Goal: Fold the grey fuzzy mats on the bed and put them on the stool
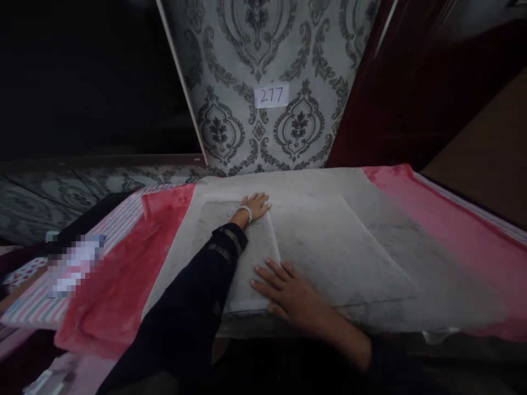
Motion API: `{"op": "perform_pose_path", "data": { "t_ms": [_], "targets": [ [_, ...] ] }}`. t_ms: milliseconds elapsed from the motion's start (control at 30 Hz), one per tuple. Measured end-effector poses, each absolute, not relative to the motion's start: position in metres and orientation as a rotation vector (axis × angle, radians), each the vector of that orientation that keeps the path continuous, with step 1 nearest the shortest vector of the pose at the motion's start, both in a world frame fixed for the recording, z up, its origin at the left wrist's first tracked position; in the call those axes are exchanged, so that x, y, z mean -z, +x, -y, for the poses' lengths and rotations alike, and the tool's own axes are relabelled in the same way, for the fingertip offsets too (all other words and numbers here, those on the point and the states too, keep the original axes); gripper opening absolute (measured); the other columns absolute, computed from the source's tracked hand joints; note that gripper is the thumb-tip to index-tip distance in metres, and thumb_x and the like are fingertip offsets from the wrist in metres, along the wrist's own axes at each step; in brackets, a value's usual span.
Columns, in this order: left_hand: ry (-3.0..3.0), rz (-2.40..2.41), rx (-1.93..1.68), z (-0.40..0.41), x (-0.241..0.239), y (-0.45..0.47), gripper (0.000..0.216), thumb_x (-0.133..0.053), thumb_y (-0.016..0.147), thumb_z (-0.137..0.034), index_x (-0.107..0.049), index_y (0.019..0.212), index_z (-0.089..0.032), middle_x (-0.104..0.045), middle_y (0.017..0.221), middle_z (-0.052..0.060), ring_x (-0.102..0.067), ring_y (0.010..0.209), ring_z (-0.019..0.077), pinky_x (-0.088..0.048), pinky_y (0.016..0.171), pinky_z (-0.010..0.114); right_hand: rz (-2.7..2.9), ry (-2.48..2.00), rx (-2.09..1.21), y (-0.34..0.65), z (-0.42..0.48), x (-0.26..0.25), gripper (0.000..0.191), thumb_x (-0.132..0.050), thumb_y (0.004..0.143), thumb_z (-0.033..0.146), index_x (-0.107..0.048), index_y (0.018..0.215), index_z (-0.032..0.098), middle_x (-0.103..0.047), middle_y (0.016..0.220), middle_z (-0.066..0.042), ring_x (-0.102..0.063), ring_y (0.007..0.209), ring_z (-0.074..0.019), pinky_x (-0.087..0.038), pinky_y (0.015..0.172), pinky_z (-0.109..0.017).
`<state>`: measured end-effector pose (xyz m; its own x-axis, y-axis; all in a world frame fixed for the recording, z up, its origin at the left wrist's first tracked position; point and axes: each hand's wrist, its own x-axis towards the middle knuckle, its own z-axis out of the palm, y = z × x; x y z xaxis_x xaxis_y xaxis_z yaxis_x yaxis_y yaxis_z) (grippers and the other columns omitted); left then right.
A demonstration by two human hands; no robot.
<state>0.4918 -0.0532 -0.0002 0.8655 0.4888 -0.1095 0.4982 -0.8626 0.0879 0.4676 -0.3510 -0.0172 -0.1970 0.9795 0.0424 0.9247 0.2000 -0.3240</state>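
A grey-white cloth (pixel 337 247) lies spread over a pink blanket (pixel 444 219) on a raised surface in front of me. A smaller folded section of the cloth (pixel 251 252) lies on top at the left. My left hand (pixel 257 204) rests flat on the far edge of that folded part, fingers stretched out, a silver bangle on the wrist and a dark sleeve on the arm. Nearer to me, my right hand (pixel 288 291) lies flat with spread fingers on the near edge of the same fold. Neither hand holds anything.
A patterned grey wall panel (pixel 263 66) with a paper label reading 277 (pixel 272 95) stands behind the surface. A striped sheet (pixel 37 307) and a blurred-out object (pixel 74 263) lie at the left. Dark wooden furniture (pixel 432 82) is at the right.
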Motion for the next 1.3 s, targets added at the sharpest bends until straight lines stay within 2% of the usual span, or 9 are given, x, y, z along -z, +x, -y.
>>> {"op": "perform_pose_path", "data": {
  "t_ms": [167, 267, 400, 467, 533, 667, 967, 1100, 1300],
  "targets": [
    [2.945, -0.881, 0.094, 0.070, -0.012, 0.489, 0.067, -0.022, 0.099, -0.053, -0.023, 0.160, -0.026, -0.022, 0.167, 0.007, -0.019, 0.154, 0.0310, -0.009, 0.121, 0.064, 2.203, -1.881, -0.315, 0.455, 0.369, 0.022, 0.062, -0.059, 0.098, 0.030, -0.036, 0.156, 0.031, -0.025, 0.165, -0.002, -0.010, 0.154, -0.0261, -0.016, 0.123, -0.056],
    [2.944, -0.981, 0.037, 0.081, -0.022, 0.483, 0.070, -0.023, 0.098, -0.054, -0.019, 0.161, -0.024, -0.017, 0.168, 0.010, -0.016, 0.154, 0.0324, -0.004, 0.121, 0.066, 2.178, -1.855, -0.340, 0.457, 0.377, 0.016, 0.057, -0.057, 0.099, 0.035, -0.042, 0.154, 0.030, -0.029, 0.163, -0.004, -0.017, 0.153, -0.0259, -0.021, 0.122, -0.054],
    [2.956, -0.950, 0.009, 0.091, -0.034, 0.468, 0.068, -0.024, 0.099, -0.050, -0.025, 0.159, -0.018, -0.020, 0.167, 0.013, -0.018, 0.154, 0.0288, -0.013, 0.122, 0.061, 2.068, -1.850, -0.266, 0.474, 0.367, -0.002, 0.049, -0.048, 0.103, 0.038, -0.048, 0.150, 0.024, -0.043, 0.156, -0.009, -0.033, 0.147, -0.0241, -0.028, 0.120, -0.047],
    [2.978, -0.875, 0.042, 0.095, -0.037, 0.462, 0.064, -0.026, 0.100, -0.047, -0.030, 0.157, -0.021, -0.020, 0.168, 0.011, -0.018, 0.154, 0.0279, -0.016, 0.121, 0.060, 1.993, -1.937, -0.145, 0.488, 0.351, -0.009, 0.050, -0.043, 0.104, 0.037, -0.047, 0.151, 0.019, -0.046, 0.153, -0.012, -0.034, 0.146, -0.0258, -0.027, 0.119, -0.048],
    [2.990, -0.807, 0.084, 0.097, -0.035, 0.460, 0.061, -0.028, 0.100, -0.045, -0.029, 0.158, -0.024, -0.018, 0.169, 0.007, -0.015, 0.155, 0.0270, -0.017, 0.121, 0.060, 1.958, -2.040, -0.035, 0.503, 0.334, -0.009, 0.052, -0.042, 0.104, 0.039, -0.044, 0.152, 0.020, -0.040, 0.157, -0.013, -0.027, 0.149, -0.0289, -0.024, 0.119, -0.054],
    [2.985, -0.762, 0.136, 0.104, -0.017, 0.461, 0.060, -0.024, 0.101, -0.046, -0.028, 0.158, -0.029, -0.017, 0.169, 0.003, -0.012, 0.155, 0.0281, -0.016, 0.120, 0.063, 2.060, -2.122, 0.015, 0.521, 0.320, 0.011, 0.056, -0.044, 0.103, 0.049, -0.037, 0.156, 0.031, -0.026, 0.164, -0.008, -0.017, 0.152, -0.0343, -0.023, 0.116, -0.063],
    [3.009, -0.762, 0.061, 0.099, -0.001, 0.462, 0.059, -0.022, 0.101, -0.049, -0.031, 0.157, -0.033, -0.022, 0.168, 0.001, -0.016, 0.154, 0.0305, -0.018, 0.119, 0.065, 2.108, -2.086, 0.001, 0.518, 0.353, 0.032, 0.060, -0.037, 0.104, 0.056, -0.032, 0.158, 0.032, -0.024, 0.165, -0.005, -0.018, 0.151, -0.0343, -0.022, 0.117, -0.062],
    [3.025, -0.764, 0.071, 0.094, 0.001, 0.463, 0.059, -0.022, 0.101, -0.049, -0.030, 0.157, -0.032, -0.020, 0.168, 0.001, -0.014, 0.155, 0.0295, -0.017, 0.120, 0.064, 2.059, -2.087, -0.096, 0.538, 0.363, 0.023, 0.058, -0.033, 0.105, 0.055, -0.034, 0.158, 0.031, -0.028, 0.163, -0.006, -0.021, 0.151, -0.0295, -0.024, 0.118, -0.056],
    [3.040, -0.760, 0.062, 0.094, -0.002, 0.462, 0.065, -0.028, 0.098, -0.060, -0.030, 0.157, -0.034, -0.021, 0.168, 0.002, -0.016, 0.154, 0.0324, -0.018, 0.119, 0.064, 1.581, -2.556, 0.007, 0.597, 0.397, 0.030, 0.061, -0.032, 0.104, 0.057, -0.030, 0.159, 0.031, -0.019, 0.166, -0.006, -0.015, 0.152, -0.0348, -0.021, 0.117, -0.064]
  ]
}}
